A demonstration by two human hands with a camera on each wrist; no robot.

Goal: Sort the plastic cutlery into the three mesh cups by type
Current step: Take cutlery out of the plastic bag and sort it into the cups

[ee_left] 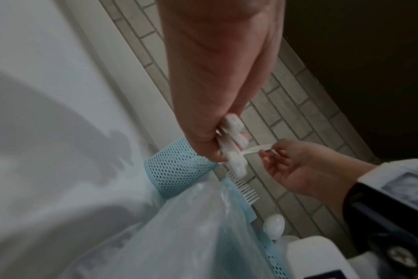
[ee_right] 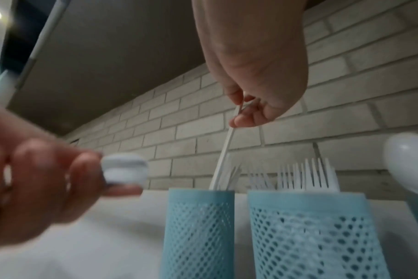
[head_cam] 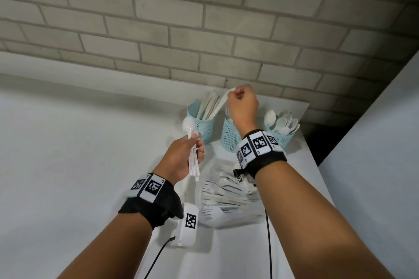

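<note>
Three blue mesh cups stand by the brick wall. The left cup point(head_cam: 200, 123) point(ee_right: 198, 226) holds flat white knives, the middle cup point(head_cam: 230, 137) point(ee_right: 306, 230) forks point(ee_right: 308, 175), the right cup point(head_cam: 282, 139) spoons point(head_cam: 283, 123). My right hand point(head_cam: 234, 92) point(ee_right: 239, 115) pinches the top end of a white knife point(head_cam: 221, 104) point(ee_right: 223, 151); its lower end is inside the left cup. My left hand point(head_cam: 196, 145) point(ee_left: 217, 149), in front of the left cup, grips a bundle of white spoons point(head_cam: 193, 163) point(ee_left: 234, 143), bowls upward.
A clear plastic bag point(head_cam: 226, 201) point(ee_left: 179, 236) with several more white pieces lies in front of the cups, under my right wrist. A white marker-tagged device point(head_cam: 189, 222) and black cables lie near the table's front. A white panel stands at the right.
</note>
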